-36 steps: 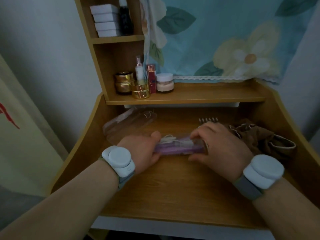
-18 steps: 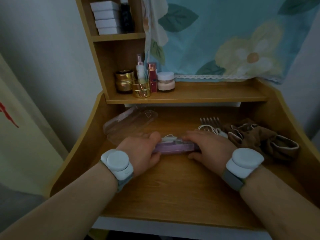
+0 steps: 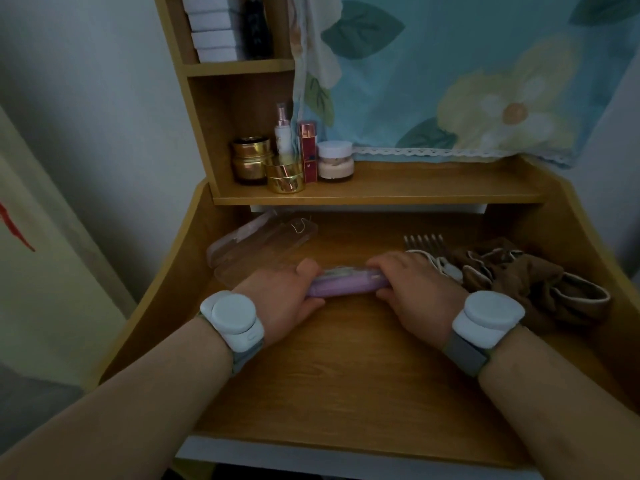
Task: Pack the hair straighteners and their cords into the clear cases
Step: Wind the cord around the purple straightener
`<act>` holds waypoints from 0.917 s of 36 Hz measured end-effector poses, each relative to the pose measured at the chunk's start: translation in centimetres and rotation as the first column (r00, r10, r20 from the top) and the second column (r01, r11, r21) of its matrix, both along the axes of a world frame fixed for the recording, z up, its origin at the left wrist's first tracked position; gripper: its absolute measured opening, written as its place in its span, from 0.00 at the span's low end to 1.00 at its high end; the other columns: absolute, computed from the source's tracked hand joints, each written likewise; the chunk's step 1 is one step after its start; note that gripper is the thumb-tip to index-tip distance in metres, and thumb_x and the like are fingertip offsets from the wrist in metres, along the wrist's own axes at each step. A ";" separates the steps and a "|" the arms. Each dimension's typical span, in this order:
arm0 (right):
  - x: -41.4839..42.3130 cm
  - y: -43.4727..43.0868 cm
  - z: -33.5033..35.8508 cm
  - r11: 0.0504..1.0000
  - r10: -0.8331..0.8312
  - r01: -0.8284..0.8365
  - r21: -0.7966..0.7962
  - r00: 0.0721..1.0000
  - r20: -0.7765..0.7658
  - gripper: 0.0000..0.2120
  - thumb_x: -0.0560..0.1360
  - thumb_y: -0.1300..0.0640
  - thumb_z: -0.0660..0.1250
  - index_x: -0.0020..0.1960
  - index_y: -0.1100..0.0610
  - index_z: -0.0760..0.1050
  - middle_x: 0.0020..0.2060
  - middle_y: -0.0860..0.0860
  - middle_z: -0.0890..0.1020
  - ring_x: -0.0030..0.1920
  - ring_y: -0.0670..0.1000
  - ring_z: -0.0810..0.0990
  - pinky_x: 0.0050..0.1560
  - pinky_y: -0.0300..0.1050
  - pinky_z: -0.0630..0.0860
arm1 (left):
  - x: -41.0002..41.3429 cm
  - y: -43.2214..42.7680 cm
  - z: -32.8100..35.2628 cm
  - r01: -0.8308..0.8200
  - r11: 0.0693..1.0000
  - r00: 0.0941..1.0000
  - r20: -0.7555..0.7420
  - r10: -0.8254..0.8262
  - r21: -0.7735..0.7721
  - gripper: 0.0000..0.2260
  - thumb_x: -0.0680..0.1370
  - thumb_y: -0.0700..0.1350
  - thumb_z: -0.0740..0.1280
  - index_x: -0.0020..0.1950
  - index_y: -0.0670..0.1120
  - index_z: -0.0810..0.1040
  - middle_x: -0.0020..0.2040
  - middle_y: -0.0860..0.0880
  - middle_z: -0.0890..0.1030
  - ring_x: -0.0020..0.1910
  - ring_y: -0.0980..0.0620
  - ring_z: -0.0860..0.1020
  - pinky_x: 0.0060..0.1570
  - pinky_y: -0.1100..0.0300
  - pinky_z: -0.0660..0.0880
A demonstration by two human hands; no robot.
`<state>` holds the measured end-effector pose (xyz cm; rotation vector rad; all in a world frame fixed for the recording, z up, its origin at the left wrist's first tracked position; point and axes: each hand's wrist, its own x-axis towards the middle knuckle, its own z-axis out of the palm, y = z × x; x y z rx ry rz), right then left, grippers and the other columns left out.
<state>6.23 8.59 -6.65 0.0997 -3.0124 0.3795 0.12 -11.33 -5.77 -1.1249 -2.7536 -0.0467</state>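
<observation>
A clear case point(image 3: 346, 284) with a purple hair straightener and a white cord inside lies across the middle of the desk. My left hand point(image 3: 284, 299) grips its left end, thumb on top. My right hand point(image 3: 412, 289) grips its right end, fingers curled over the top. A second clear case point(image 3: 263, 244) lies open and tilted at the back left, with a thin cord loop near its far end. More white cord point(image 3: 446, 268) lies just right of my right hand.
A metal comb point(image 3: 424, 240) and a brown fabric pouch point(image 3: 526, 282) lie at the right of the wooden desk point(image 3: 346, 375). Cosmetic jars and bottles point(image 3: 287, 161) stand on the shelf above. White boxes sit on the top shelf.
My right hand slid left along the case and now curls over its right end, uncovering the white cord and comb. The case looks flatter and more closed. The left hand barely moved.
</observation>
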 end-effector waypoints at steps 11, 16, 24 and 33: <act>-0.1 0.4 0.7 0.998 0.001 -0.001 -0.059 1.000 0.011 0.22 0.77 0.54 0.64 0.70 0.46 0.65 0.66 0.46 0.70 0.66 0.47 0.66 0.64 0.41 0.62 | -0.9 -0.8 0.0 -0.078 0.990 0.965 0.259 0.046 0.116 0.23 0.75 0.58 0.65 0.68 0.59 0.63 0.57 0.58 0.74 0.45 0.63 0.69 0.40 0.71 0.64; -0.1 0.6 0.7 0.997 0.018 -0.017 -0.071 1.000 0.016 0.21 0.78 0.54 0.64 0.69 0.46 0.65 0.66 0.46 0.70 0.65 0.47 0.67 0.62 0.40 0.62 | -0.7 -1.8 0.3 -0.090 0.988 0.943 0.330 0.043 0.128 0.26 0.76 0.55 0.66 0.71 0.63 0.59 0.67 0.58 0.68 0.62 0.59 0.68 0.56 0.66 0.63; -0.4 0.9 0.7 0.996 0.021 -0.019 -0.089 1.000 0.020 0.19 0.77 0.52 0.64 0.67 0.46 0.66 0.63 0.45 0.71 0.61 0.45 0.69 0.57 0.38 0.62 | -0.3 -2.1 0.0 -0.146 0.983 0.959 0.262 0.112 0.115 0.24 0.77 0.58 0.63 0.71 0.58 0.62 0.67 0.56 0.71 0.62 0.58 0.70 0.55 0.67 0.64; -0.4 1.0 0.7 0.996 0.023 -0.019 -0.090 0.999 0.041 0.19 0.77 0.52 0.65 0.66 0.45 0.67 0.62 0.44 0.71 0.61 0.45 0.68 0.57 0.38 0.62 | -0.5 -2.6 0.6 -0.183 0.964 0.899 0.429 0.085 0.193 0.23 0.76 0.55 0.66 0.70 0.63 0.63 0.62 0.59 0.72 0.52 0.64 0.69 0.44 0.72 0.64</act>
